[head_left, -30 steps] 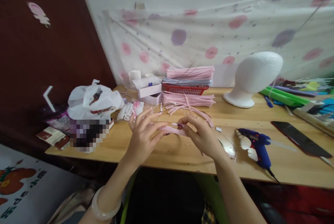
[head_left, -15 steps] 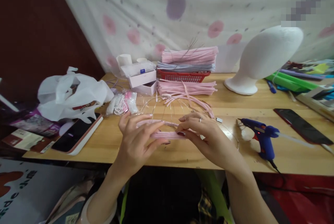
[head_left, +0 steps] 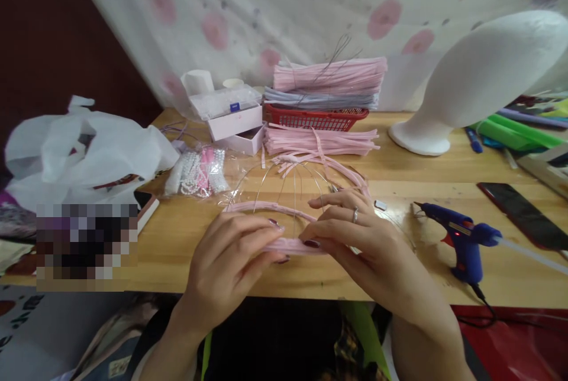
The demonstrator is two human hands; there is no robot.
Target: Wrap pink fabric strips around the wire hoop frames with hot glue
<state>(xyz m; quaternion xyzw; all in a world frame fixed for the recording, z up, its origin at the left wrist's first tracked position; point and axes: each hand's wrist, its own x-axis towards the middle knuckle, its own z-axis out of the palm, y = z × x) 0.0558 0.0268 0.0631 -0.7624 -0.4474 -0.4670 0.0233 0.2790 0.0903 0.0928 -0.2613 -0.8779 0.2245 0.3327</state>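
Between my hands, low over the table's front part, is a wire frame (head_left: 295, 191) with thin curved wires and a ring wrapped in pink pipe cleaners (head_left: 284, 245). My left hand (head_left: 235, 251) pinches the near side of that pink band between thumb and fingers. A little to the right, my right hand (head_left: 355, 230), with a ring on one finger, grips the same band by thumb and fingertips. The far arc of the band shows behind the fingers. Parts of the frame are hidden by both hands.
A blue glue gun (head_left: 464, 236) with a lit red light rests at right, near a phone (head_left: 523, 215). Behind are a pink pipe-cleaner bundle (head_left: 322, 141), a red basket (head_left: 317, 118), white boxes (head_left: 235, 123) and a white foam head (head_left: 479, 79). Bagged beads (head_left: 199, 171) lie left.
The camera view has shifted closer and lower over the table. My left fingers have closed in on the pink band, while my right hand keeps its grip near the same spot.
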